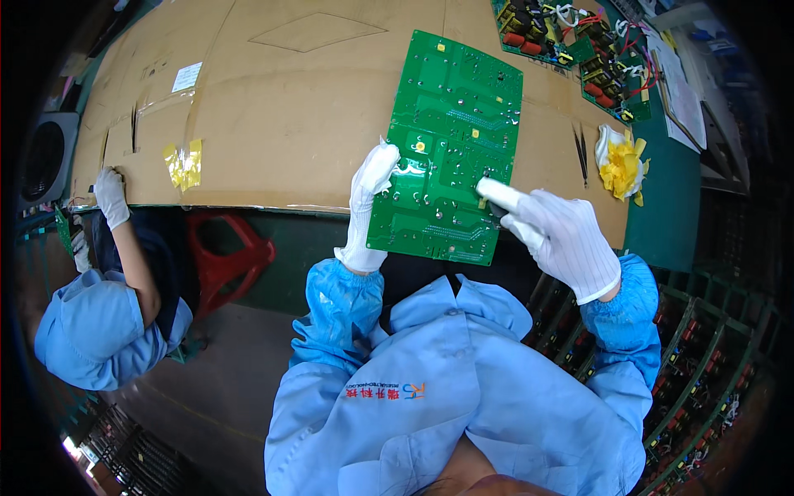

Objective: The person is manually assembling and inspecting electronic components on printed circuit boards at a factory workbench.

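Note:
A large green circuit board (451, 124) is tilted up in front of me, its solder side with small joints and several yellow dots toward me. My left hand (372, 186), in a white glove, is closed on the board's left edge. At the lower right part of the board is my right hand (554, 227), in a striped white glove. Its forefinger points at the board's surface, and the other fingers are curled. Something small and dark shows below that forefinger; its kind is hidden by the hand.
Brown cardboard (289, 107) covers the bench. Boards with components (608, 70) stand at the far right. Tweezers (581, 155) lie near crumpled yellow tape (622, 165). A co-worker's gloved hand (111, 197) is at left, by a red stool (227, 256). Racks of boards (695, 372) stand at lower right.

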A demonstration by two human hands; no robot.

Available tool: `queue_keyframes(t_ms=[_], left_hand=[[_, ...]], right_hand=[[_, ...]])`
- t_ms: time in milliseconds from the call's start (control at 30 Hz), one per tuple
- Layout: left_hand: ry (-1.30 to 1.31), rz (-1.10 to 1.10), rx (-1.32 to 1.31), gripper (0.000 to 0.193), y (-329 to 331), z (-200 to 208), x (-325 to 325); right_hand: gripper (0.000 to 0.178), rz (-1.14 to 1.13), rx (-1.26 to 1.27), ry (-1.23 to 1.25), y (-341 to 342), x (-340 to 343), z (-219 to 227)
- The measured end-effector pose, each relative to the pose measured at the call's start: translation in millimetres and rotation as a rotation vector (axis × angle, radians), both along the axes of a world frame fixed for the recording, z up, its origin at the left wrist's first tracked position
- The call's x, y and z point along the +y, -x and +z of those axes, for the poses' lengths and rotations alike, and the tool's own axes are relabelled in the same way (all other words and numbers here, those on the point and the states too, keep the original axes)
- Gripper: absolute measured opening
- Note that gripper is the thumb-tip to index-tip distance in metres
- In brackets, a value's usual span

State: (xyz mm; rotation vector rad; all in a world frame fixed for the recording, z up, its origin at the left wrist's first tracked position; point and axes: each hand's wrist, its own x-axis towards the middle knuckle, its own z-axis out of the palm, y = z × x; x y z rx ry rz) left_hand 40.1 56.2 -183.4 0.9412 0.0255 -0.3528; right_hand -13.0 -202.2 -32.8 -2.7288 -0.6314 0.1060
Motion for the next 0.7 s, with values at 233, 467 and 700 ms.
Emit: queue_keyframes(t_ms=[233,467,700], left_hand=[[-0.28,0.056,-0.23,0.043,6.9,-28.5,-0.4],[-0.303,0.063,-0.278,0.045,8.8,-29.5,2.3],[-0.345,0.09,-0.309,0.048,8.9,-30.8,3.5]], right_hand=[[0.055,0.149,0.005,0.229,-4.3,-10.2,3.4],[0.056,0.209,-0.054,0.258,-5.1,-18.3,-4.3],[0.049,0.218,-0.072,0.237,-9.4,-14.5,-5.9]])
